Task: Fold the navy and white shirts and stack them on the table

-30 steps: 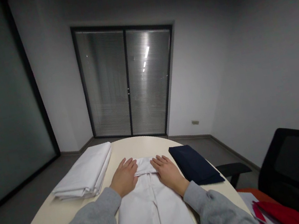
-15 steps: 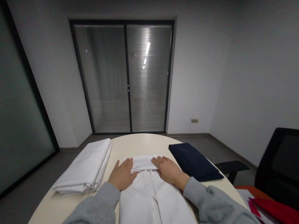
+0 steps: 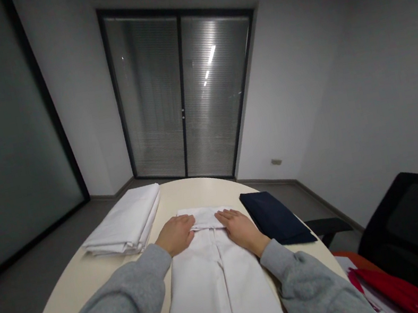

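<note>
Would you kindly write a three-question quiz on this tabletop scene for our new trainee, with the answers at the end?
1. True or false: the left hand and the right hand both touch the middle cloth.
2. What colour is the folded cloth beside the right hand? (a) red (b) navy (c) grey
3. Fill in the blank, from the wearer's view: the white bundle lies on the table to the ____ of the middle cloth.

Key: 1. True. 2. b. 3. left.
</note>
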Tool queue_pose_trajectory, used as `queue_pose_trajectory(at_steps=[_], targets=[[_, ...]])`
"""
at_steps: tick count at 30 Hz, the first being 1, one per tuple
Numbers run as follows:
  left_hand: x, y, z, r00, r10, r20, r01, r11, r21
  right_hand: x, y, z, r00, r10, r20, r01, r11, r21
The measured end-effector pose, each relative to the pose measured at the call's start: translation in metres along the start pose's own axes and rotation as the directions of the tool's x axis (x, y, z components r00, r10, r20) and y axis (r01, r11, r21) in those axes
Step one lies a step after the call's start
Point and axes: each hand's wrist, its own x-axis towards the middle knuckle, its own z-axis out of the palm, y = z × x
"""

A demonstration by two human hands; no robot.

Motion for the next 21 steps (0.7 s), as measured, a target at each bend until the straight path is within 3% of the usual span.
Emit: queue_pose_trajectory(at_steps=[6,16,21], targets=[[-0.001,0.0,-0.01,0.99,0.05,-0.132,-0.045,0.998,0.038,-0.002,-0.003,-0.005,0.998,0.022,-0.064,-0.023,1.0,-0.012],[-0.011,0.0,-0.011,0.984,0.155,-0.082,-0.153,0.988,0.03,-0.013,-0.012,-0.021,0.997,-0.023,-0.073,0.022,1.0,-0.018],[-0.017,-0.001,-0.01,0.978,0.208,0.018,-0.207,0.977,-0.047,-0.024,-0.017,-0.017,0.997,-0.08,-0.01,0.08,0.997,0.001]])
